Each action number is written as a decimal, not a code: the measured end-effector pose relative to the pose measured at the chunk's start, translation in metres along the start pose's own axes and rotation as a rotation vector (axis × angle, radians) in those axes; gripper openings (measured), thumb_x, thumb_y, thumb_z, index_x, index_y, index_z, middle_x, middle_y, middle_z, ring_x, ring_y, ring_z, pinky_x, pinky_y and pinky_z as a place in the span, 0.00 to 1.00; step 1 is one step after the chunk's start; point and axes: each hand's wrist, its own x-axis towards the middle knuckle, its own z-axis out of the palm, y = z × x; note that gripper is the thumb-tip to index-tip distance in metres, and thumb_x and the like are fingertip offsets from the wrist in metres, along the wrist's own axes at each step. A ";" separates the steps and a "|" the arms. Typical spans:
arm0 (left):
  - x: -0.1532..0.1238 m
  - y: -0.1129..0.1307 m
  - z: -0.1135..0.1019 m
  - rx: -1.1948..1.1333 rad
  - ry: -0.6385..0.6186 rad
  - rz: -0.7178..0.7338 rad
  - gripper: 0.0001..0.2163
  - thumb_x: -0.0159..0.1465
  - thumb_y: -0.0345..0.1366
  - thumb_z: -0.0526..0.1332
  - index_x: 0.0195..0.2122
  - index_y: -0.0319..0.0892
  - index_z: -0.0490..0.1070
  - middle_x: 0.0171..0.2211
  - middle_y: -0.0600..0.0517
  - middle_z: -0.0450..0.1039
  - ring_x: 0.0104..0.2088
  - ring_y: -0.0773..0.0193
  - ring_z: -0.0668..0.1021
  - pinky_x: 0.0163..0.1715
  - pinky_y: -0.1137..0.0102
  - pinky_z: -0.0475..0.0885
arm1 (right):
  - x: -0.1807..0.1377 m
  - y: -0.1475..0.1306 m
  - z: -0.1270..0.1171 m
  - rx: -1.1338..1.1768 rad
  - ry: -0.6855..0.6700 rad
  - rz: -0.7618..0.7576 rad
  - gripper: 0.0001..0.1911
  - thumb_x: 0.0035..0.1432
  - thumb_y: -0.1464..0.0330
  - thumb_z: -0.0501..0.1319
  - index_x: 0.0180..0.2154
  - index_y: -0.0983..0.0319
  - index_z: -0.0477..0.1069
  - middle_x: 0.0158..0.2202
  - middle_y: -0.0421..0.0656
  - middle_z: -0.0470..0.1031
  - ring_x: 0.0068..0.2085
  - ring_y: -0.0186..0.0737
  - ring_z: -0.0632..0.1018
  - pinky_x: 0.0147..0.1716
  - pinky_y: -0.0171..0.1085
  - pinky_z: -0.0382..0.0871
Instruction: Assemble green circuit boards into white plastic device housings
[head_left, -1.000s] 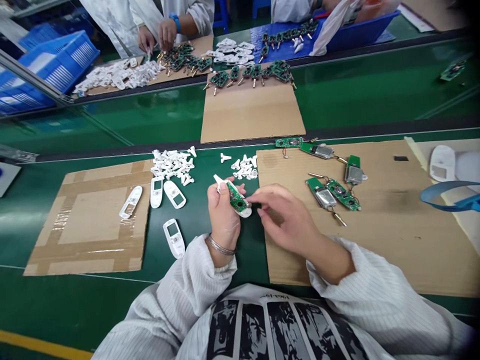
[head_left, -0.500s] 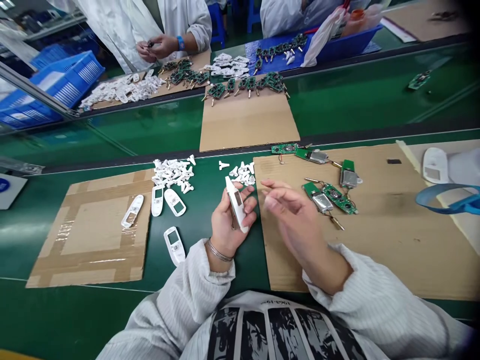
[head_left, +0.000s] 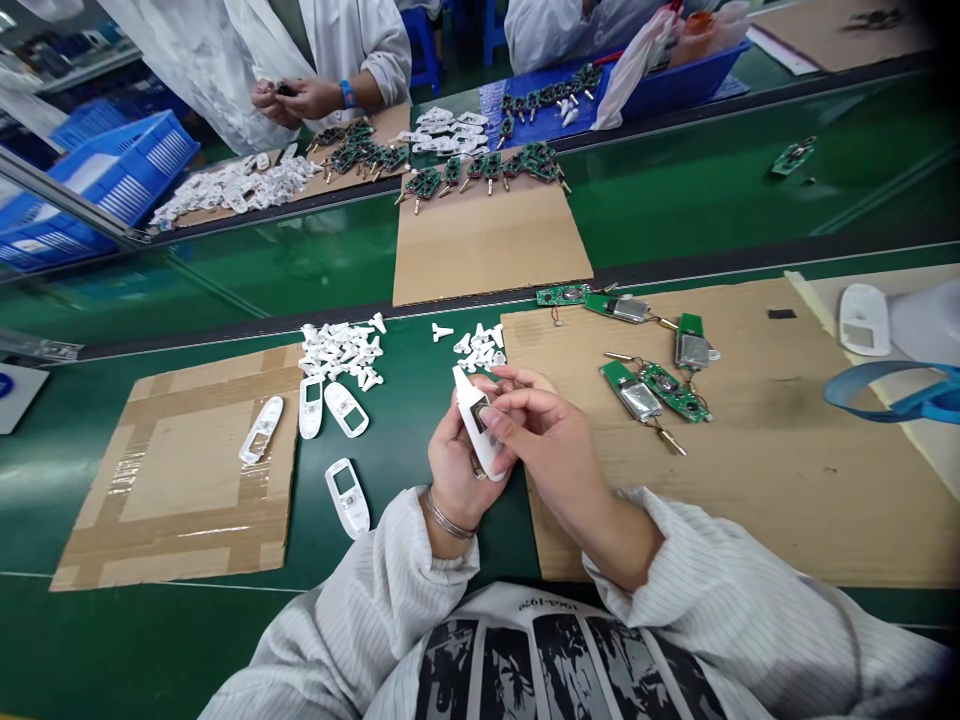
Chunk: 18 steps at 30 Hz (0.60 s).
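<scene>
A white handheld device [head_left: 491,455] with a pointed tip and a small dark display window sits upright, slightly tilted, in my left hand [head_left: 454,465], whose fingers wrap round it from behind. My right hand [head_left: 551,440] has its thumb on the device's front by the window, its other fingers bent around the upper right side and partly hiding it. Left of my hands lie white shell halves [head_left: 348,497] with window cut-outs. Beyond them is a heap of small white pointed caps [head_left: 337,348], and a smaller group of caps [head_left: 480,345] lies just past the device tip.
Green circuit boards [head_left: 675,392] with metal blocks and brass probes lie on a right-hand cardboard sheet [head_left: 750,500]. A taped cardboard sheet [head_left: 180,490] is at left, a blue strap [head_left: 885,400] at right. Across the green conveyor, a co-worker's hands [head_left: 300,100] hold a small dark part.
My right hand has moved left from above the cardboard onto the device and closed on it. The device has turned so its front faces up more.
</scene>
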 end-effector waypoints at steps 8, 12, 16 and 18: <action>-0.007 -0.002 0.004 -0.031 -0.062 -0.028 0.05 0.61 0.38 0.58 0.35 0.45 0.64 0.24 0.55 0.65 0.12 0.75 0.60 0.07 0.79 0.49 | 0.000 0.001 0.001 0.082 0.010 0.002 0.13 0.49 0.67 0.72 0.30 0.57 0.67 0.52 0.43 0.72 0.54 0.44 0.73 0.50 0.42 0.71; -0.008 -0.002 0.005 -0.048 -0.056 -0.062 0.05 0.58 0.36 0.60 0.34 0.45 0.64 0.28 0.53 0.64 0.18 0.71 0.65 0.07 0.82 0.50 | 0.000 -0.002 0.000 0.220 -0.058 0.132 0.12 0.55 0.64 0.68 0.31 0.57 0.63 0.49 0.39 0.73 0.26 0.30 0.71 0.22 0.33 0.66; -0.007 -0.003 0.004 -0.018 -0.014 -0.039 0.08 0.55 0.38 0.62 0.33 0.44 0.65 0.28 0.53 0.65 0.16 0.75 0.60 0.07 0.81 0.49 | 0.004 -0.005 0.000 0.108 -0.101 0.057 0.16 0.48 0.66 0.70 0.32 0.58 0.63 0.44 0.40 0.72 0.38 0.36 0.73 0.37 0.36 0.70; -0.007 -0.003 0.004 0.001 0.015 -0.028 0.09 0.53 0.38 0.63 0.32 0.44 0.64 0.28 0.53 0.65 0.15 0.75 0.59 0.07 0.80 0.48 | 0.006 -0.006 0.001 0.054 -0.133 0.047 0.21 0.43 0.67 0.73 0.33 0.58 0.62 0.43 0.41 0.70 0.42 0.39 0.72 0.41 0.38 0.69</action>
